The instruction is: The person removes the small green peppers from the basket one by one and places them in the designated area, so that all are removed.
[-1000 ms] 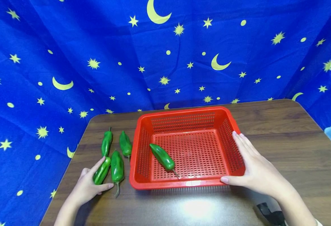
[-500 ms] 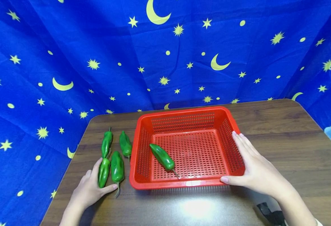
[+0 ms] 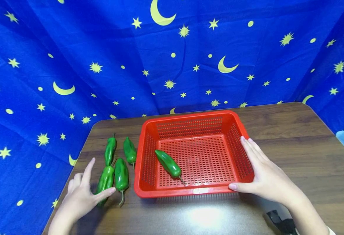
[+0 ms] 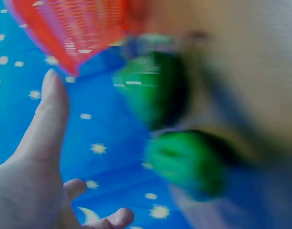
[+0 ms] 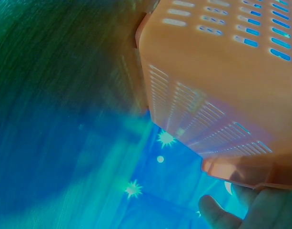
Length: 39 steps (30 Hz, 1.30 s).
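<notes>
In the head view, my left hand (image 3: 78, 197) is spread wide beside a green pepper (image 3: 105, 179) on the table, its thumb reaching across the pepper's near part. The index finger points up, off the pepper. Three more peppers lie close by: one behind (image 3: 111, 150), one to its right (image 3: 121, 174), and one against the basket's left side (image 3: 129, 150). A single pepper (image 3: 168, 164) lies inside the red plastic basket (image 3: 189, 191). My right hand (image 3: 265, 176) rests on the basket's near right corner, thumb on the front rim, straight fingers along the right rim.
The basket stands on a brown wooden table (image 3: 292, 137). A blue star-and-moon cloth (image 3: 189, 49) hangs behind and at the sides. A black strap-like item (image 3: 280, 222) lies near my right forearm. The left wrist view is blurred, with two peppers showing (image 4: 153, 90).
My left hand has shifted left and toward me, its index finger and thumb spreading apart around the nearest pepper. That pepper has moved slightly nearer to me. My right hand and the basket stay put.
</notes>
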Available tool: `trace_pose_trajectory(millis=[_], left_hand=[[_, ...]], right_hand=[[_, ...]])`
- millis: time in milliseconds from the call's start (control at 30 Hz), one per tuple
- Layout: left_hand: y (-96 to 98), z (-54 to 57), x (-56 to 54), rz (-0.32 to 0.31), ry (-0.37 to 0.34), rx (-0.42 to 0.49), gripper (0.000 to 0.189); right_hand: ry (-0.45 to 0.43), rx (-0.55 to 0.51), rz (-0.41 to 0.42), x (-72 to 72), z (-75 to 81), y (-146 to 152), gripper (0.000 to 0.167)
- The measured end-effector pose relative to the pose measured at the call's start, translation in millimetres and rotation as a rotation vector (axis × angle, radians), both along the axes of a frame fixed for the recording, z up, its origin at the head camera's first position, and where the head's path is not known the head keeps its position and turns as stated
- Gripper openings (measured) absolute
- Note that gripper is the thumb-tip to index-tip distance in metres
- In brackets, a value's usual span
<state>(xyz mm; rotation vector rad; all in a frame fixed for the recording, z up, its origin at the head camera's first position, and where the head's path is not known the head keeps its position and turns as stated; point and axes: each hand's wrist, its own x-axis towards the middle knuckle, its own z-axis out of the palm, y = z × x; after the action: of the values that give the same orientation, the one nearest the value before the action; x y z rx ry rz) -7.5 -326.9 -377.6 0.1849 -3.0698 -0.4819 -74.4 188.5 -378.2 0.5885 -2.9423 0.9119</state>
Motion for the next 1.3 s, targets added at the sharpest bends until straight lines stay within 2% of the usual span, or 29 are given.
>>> trace_pose_trajectory(millis=[133, 300, 400, 533, 733, 867, 1133, 1300], left_hand=[[22.7, 26.5, -7.4, -0.014, 0.100, 0.084, 0.116], [64.1, 57.4, -23.1, -0.065, 0.111, 0.134, 0.118], [85.7, 67.9, -37.4, -0.121, 0.101, 0.149, 0.119], [109.4, 75.0, -55.3, -0.193, 0.039, 0.150, 0.122], [139.3, 75.4, -73.6, -0.274, -0.103, 0.202, 0.123], [154.1, 71.9, -84.7, -0.286, -0.208, 0.181, 0.126], [170.8, 55.4, -106.6, -0.243, -0.390, 0.073, 0.129], [178.0, 44.6, -113.2, -0.253, -0.421, -0.018, 0.132]], right_hand=[[0.010, 0.004, -0.001, 0.2, 0.3, 0, 0.131], [0.008, 0.001, -0.001, 0.5, 0.6, 0, 0.131], [0.002, -0.002, -0.002, 0.6, 0.6, 0, 0.131], [-0.005, -0.003, -0.002, 0.2, 0.7, 0, 0.131], [-0.010, 0.000, 0.000, -0.5, 0.6, 1, 0.131], [-0.004, 0.002, 0.000, -0.7, 0.7, 1, 0.131], [0.004, 0.002, 0.001, 0.1, 0.5, 1, 0.131], [0.000, 0.008, -0.003, 0.0, 0.1, 1, 0.131]])
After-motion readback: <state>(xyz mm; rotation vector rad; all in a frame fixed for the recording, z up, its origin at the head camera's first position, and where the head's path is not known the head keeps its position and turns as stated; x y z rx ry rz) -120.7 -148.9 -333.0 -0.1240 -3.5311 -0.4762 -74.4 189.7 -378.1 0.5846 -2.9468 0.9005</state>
